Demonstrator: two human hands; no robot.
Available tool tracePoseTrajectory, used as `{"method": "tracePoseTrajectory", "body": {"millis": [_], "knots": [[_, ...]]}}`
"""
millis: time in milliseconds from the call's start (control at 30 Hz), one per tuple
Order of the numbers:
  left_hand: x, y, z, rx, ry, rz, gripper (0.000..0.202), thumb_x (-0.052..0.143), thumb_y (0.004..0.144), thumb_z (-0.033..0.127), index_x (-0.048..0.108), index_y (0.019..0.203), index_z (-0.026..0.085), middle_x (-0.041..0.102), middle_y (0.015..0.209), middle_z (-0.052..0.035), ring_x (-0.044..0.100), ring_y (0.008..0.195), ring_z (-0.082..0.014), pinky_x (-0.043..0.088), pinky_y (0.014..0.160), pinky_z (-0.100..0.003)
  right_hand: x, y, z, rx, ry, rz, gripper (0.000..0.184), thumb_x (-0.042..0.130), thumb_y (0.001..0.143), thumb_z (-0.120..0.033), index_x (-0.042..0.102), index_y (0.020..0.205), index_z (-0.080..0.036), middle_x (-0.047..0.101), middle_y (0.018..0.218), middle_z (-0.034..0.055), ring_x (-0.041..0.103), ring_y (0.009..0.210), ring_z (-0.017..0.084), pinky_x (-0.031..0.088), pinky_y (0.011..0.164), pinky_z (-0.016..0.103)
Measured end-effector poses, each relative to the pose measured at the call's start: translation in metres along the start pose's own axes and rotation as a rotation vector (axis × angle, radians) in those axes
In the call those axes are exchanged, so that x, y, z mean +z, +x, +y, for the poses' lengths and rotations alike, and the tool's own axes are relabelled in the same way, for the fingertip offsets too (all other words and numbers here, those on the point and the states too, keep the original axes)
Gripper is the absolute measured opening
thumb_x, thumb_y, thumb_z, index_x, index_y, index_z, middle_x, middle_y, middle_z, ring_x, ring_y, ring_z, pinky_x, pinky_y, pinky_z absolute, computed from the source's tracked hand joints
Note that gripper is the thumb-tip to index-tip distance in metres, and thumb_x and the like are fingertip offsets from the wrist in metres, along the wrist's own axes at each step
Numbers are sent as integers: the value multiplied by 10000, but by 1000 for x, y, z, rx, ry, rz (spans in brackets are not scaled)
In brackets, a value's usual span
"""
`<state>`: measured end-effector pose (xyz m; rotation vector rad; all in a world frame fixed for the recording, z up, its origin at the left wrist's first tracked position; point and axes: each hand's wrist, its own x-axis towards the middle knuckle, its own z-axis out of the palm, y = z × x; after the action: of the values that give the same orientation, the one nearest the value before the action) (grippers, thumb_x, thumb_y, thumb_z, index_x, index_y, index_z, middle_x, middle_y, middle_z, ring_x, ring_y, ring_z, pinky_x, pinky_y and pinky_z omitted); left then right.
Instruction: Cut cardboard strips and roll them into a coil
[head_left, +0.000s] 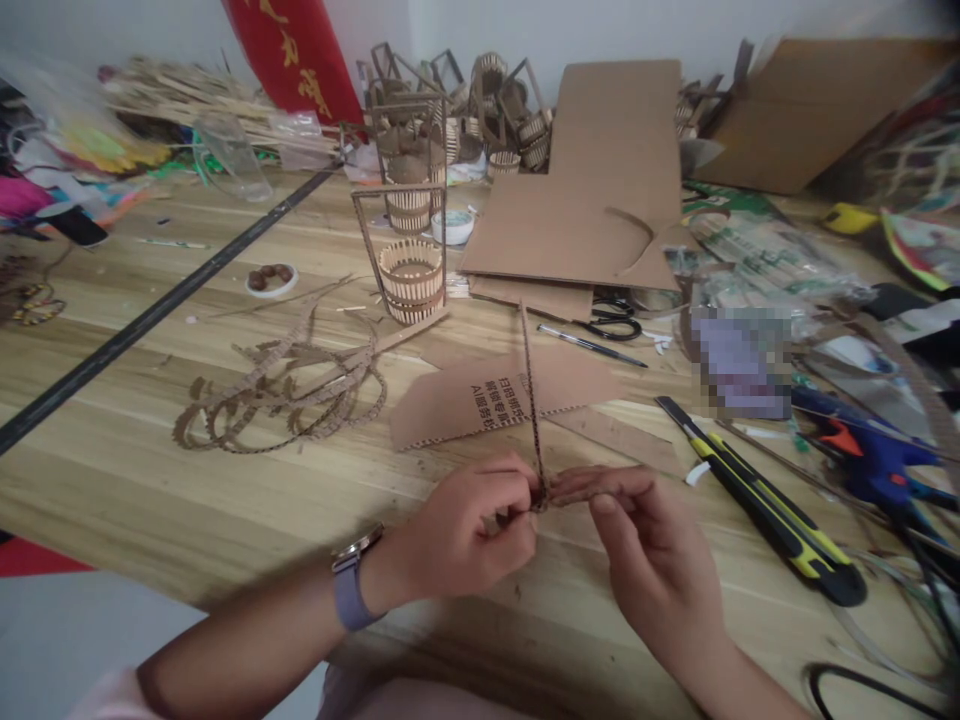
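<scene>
A narrow corrugated cardboard strip (532,400) rises on edge from between my hands, and its lower end bends near my fingertips. My left hand (480,520), with a watch (358,545) on the wrist, is closed in a pinch at that bend. From the other side my right hand (660,560) pinches a part of the strip between thumb and fingers, which partly hide it. Just behind lies a printed cardboard piece (442,405). To the left is a tangle of loose cardboard strips (285,400).
Small slatted baskets (412,280) with tall cardboard handles stand farther back. A yellow-black utility knife (765,500) and a blue glue gun (870,450) lie at right. Large cardboard sheets (600,150), a pen (592,345), scissors (615,322) and a small bowl (271,282) are also on the table.
</scene>
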<state>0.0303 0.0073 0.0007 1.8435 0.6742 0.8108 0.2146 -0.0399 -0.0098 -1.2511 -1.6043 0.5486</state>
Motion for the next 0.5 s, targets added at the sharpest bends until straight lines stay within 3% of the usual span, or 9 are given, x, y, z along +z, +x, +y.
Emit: {"method": "tracePoseTrajectory", "body": {"millis": [200, 367, 433, 500], "knots": [[1, 1, -4, -50, -51, 62, 156, 616, 891, 244, 542, 769, 181, 569, 844, -12, 558, 824, -143, 429, 760, -253, 2, -1, -1, -232, -96, -37, 103, 505, 936, -157, 526, 929, -257, 713, 916, 30, 691, 894, 183, 556, 777, 343], [4, -1, -5, 1, -32, 80, 138, 560, 914, 159, 539, 779, 179, 581, 890, -22, 568, 868, -134, 437, 791, -238, 2, 5, 0, -348, -245, -49, 73, 621, 923, -224, 569, 966, -250, 730, 929, 44, 703, 900, 202, 555, 775, 355], [5, -1, -4, -3, -29, 80, 157, 555, 883, 115, 514, 747, 182, 577, 870, -16, 565, 843, -127, 435, 776, -229, 1, 6, 1, -355, -258, -45, 78, 601, 933, -188, 587, 976, -252, 737, 886, 26, 712, 872, 193, 546, 794, 358], [5, -2, -3, -8, -24, 73, 181, 550, 845, 82, 482, 712, 185, 580, 855, -11, 561, 816, -122, 431, 754, -223, 0, 5, 1, -273, -216, -21, 91, 566, 946, -171, 588, 969, -257, 740, 858, 10, 715, 840, 179, 543, 780, 343]]}}
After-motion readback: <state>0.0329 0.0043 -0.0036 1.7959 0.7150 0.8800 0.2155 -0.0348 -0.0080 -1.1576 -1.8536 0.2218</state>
